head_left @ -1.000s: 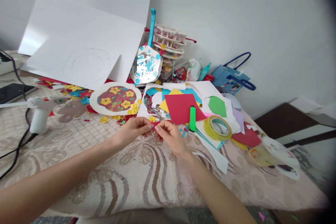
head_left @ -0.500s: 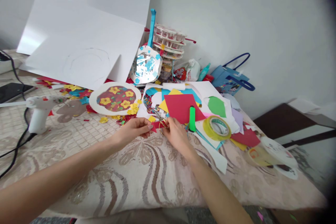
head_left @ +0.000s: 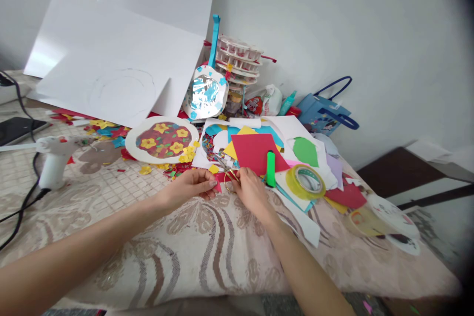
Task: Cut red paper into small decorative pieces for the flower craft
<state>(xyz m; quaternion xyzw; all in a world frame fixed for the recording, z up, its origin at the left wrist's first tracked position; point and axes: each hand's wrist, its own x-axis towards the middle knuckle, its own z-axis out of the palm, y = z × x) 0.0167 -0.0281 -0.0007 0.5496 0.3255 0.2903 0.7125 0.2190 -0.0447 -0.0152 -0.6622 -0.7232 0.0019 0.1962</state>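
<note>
My left hand [head_left: 196, 184] pinches a small red paper piece [head_left: 218, 185] near the front middle of the table. Just right of it, my right hand [head_left: 249, 188] is closed on scissors [head_left: 230, 174], whose blades point away and to the left, close to the red paper. A small yellow square [head_left: 214, 169] lies beyond my left fingertips. Behind my right hand are a large red sheet [head_left: 254, 150] and a green cutter [head_left: 271, 169]. An oval white frame with yellow flowers [head_left: 129, 144] lies behind my left hand.
At the left is a white glue gun [head_left: 52, 168] with a black cable, near a dark phone [head_left: 18, 128]. Yellow tape [head_left: 296, 185] lies right of the cutter. White boards [head_left: 111, 49], a tiered stand [head_left: 240, 61] and a blue bag [head_left: 320, 111] stand at the back.
Both hands have hardly moved. The red paper piece in my left hand has tilted slightly beside the scissors.
</note>
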